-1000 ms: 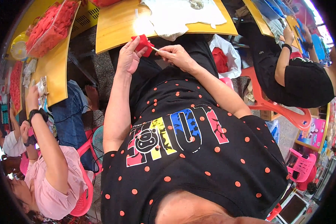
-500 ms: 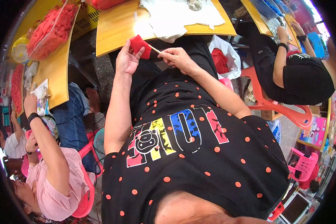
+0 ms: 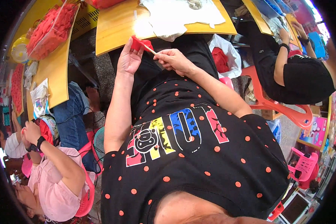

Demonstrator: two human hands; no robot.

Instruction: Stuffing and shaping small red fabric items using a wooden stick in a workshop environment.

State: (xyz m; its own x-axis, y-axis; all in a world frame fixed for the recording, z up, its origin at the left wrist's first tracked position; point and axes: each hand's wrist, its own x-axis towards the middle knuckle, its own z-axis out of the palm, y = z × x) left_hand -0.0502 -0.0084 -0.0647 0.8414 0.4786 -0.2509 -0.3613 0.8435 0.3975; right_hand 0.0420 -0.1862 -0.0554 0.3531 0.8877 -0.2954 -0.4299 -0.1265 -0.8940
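Note:
A small piece of red cloth (image 3: 148, 45) is held by my left hand (image 3: 130, 59) near the front edge of the table, its fingers curled up round the cloth's left side. My right hand (image 3: 174, 61) pinches a thin pale wooden stick (image 3: 150, 49) between thumb and fingertips. The stick slants up to the left, and its far end lies against the red cloth; whether the tip is inside a fold I cannot tell. Both hands are over my lap, just short of the table.
The wooden table (image 3: 114, 28) ahead bears a white cloth (image 3: 164, 18). A white bag (image 3: 231, 56) with red cloth stands to the right. Red pieces fill a clear bin (image 3: 52, 30) at far left. Co-workers sit left and right, one near an orange chair (image 3: 263, 93).
My right hand and the stick have shifted slightly up and left, closer to the red cloth. The co-worker on the left has drawn their hands back from the table.

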